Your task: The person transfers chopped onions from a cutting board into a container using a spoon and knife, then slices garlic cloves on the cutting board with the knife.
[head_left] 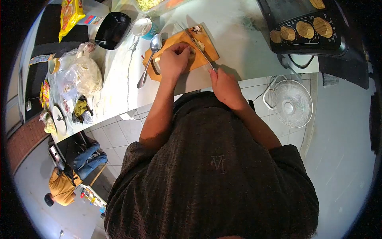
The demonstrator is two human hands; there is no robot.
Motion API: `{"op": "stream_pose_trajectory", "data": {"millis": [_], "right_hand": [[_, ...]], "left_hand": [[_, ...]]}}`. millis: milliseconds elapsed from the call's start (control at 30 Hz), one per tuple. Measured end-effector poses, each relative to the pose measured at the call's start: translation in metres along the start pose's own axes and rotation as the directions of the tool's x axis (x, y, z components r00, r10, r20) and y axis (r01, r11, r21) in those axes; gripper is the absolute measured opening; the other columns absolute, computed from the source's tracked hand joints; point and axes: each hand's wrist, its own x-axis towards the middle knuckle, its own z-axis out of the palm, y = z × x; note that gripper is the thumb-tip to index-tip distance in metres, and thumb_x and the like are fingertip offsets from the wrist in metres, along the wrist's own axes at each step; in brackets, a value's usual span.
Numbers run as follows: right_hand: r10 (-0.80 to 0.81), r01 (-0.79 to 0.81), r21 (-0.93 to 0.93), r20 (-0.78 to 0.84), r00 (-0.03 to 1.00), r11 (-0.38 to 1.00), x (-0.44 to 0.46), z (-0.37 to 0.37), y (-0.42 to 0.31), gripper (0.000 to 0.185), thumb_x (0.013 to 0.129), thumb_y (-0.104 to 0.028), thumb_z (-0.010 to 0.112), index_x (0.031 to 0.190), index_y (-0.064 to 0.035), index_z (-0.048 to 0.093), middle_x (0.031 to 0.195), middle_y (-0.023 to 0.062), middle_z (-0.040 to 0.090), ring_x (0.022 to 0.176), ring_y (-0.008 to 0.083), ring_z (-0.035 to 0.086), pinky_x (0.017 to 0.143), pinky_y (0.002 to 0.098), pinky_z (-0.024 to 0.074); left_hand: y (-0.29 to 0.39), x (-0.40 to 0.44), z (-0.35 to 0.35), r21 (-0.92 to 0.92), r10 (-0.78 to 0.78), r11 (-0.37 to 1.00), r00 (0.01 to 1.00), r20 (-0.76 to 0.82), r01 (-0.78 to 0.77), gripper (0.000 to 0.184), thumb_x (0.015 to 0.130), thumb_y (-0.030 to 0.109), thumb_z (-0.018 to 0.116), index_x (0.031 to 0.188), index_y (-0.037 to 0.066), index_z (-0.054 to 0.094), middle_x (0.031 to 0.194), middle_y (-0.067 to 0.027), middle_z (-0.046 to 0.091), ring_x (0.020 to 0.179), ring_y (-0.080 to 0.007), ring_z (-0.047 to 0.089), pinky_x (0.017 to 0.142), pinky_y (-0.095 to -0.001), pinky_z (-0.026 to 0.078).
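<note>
A knife [205, 58] is in my right hand [227, 87], its handle wrapped by the fingers. The thin blade points up and to the left across a wooden cutting board [213, 48]. My left hand [174, 61] rests over the board with its fingers curled together. A small pale piece shows at those fingertips, too little visible to name. Beyond the blade, small pale and brownish bits [197, 30] lie on the board. Left of the board's handle end is a large metal spoon [146, 69], its bowl tilted up near the board's edge.
A lidded cup [142, 28] and black bowl [112, 31] stand left of the board; plastic bags [85, 75] lie farther left. At the back is a container of shredded food [148, 4]. A black appliance [306, 46] with wood-patterned knobs stands right. A fan [288, 103] and a seated person [63, 185] are below.
</note>
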Motion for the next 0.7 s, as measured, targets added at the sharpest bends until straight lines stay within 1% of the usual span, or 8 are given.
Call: {"op": "stream_pose_trajectory", "data": {"millis": [167,233,267,333,433,533,667,700], "right_hand": [[-0.033,0.033,0.043,0.005,0.999,0.999,-0.001,0.002,0.002,0.044,0.102,-0.036,0.045,0.087,0.0031,0.059,0.080,0.0308,0.064,0.080,0.0508,0.062,0.073,0.0585,0.0486],[-0.019,0.021,0.109,-0.014,1.000,0.994,-0.001,0.002,-0.005,0.046,0.102,-0.036,0.044,0.085,0.0036,0.058,0.081,0.0316,0.064,0.080,0.0512,0.062,0.074,0.0589,0.0482],[-0.018,0.020,0.109,-0.015,1.000,0.994,-0.001,0.002,-0.008,0.046,0.102,-0.036,0.044,0.085,0.0036,0.058,0.081,0.0316,0.064,0.080,0.0512,0.062,0.074,0.0589,0.0482],[-0.002,-0.004,0.122,0.048,0.999,0.992,-0.001,0.001,-0.012,0.048,0.103,-0.038,0.042,0.088,0.0045,0.056,0.084,0.0313,0.062,0.085,0.0524,0.058,0.072,0.0556,0.0451],[0.048,-0.058,0.114,0.083,0.995,0.992,-0.001,0.001,-0.014,0.048,0.103,-0.039,0.042,0.088,0.0048,0.056,0.085,0.0316,0.062,0.086,0.0524,0.058,0.073,0.0560,0.0449],[0.031,-0.037,0.116,0.060,0.998,0.993,0.000,0.003,-0.014,0.048,0.103,-0.038,0.041,0.088,0.0051,0.056,0.086,0.0323,0.062,0.087,0.0525,0.058,0.073,0.0567,0.0449],[0.019,-0.027,0.102,0.076,0.997,0.994,0.004,0.007,-0.014,0.048,0.103,-0.038,0.041,0.088,0.0052,0.056,0.086,0.0324,0.062,0.087,0.0528,0.058,0.074,0.0573,0.0450],[0.013,-0.017,0.085,0.053,0.998,0.996,0.006,0.009,-0.013,0.047,0.103,-0.037,0.042,0.087,0.0051,0.056,0.085,0.0321,0.062,0.086,0.0528,0.058,0.073,0.0573,0.0451]], "left_hand": [[-0.003,0.000,0.001,-0.015,0.002,1.000,1.000,0.000,-0.002,0.027,0.084,0.035,0.067,0.097,0.013,0.076,0.086,-0.0085,0.074,0.080,-0.0242,0.072,0.072,-0.0346,0.054],[-0.004,0.002,0.001,-0.058,-0.036,0.998,0.999,0.030,0.038,0.027,0.084,0.034,0.068,0.097,0.012,0.076,0.085,-0.0084,0.074,0.078,-0.0242,0.072,0.072,-0.0349,0.054],[-0.006,0.003,0.002,-0.058,-0.034,0.998,0.999,0.032,0.036,0.027,0.084,0.034,0.068,0.097,0.012,0.076,0.085,-0.0084,0.074,0.078,-0.0242,0.072,0.072,-0.0349,0.054],[-0.008,0.004,0.004,-0.074,-0.042,0.996,0.999,0.027,0.044,0.027,0.083,0.033,0.067,0.097,0.011,0.076,0.083,-0.0088,0.074,0.077,-0.0238,0.072,0.071,-0.0345,0.054],[-0.002,0.000,0.000,-0.046,0.004,0.999,1.000,0.012,-0.003,0.027,0.083,0.031,0.067,0.097,0.011,0.076,0.083,-0.0096,0.074,0.076,-0.0237,0.072,0.070,-0.0341,0.054],[-0.003,0.001,0.001,-0.077,-0.043,0.996,0.999,0.030,0.045,0.026,0.083,0.030,0.067,0.097,0.011,0.077,0.083,-0.0099,0.074,0.076,-0.0235,0.072,0.069,-0.0337,0.054],[-0.003,0.000,0.002,-0.078,-0.022,0.997,1.000,0.005,0.022,0.025,0.083,0.030,0.067,0.096,0.011,0.077,0.083,-0.0101,0.074,0.076,-0.0236,0.072,0.069,-0.0338,0.054],[0.000,-0.001,0.000,-0.059,-0.022,0.998,1.000,0.002,0.022,0.026,0.083,0.031,0.068,0.096,0.011,0.077,0.083,-0.0100,0.074,0.076,-0.0237,0.072,0.069,-0.0339,0.054]]}}
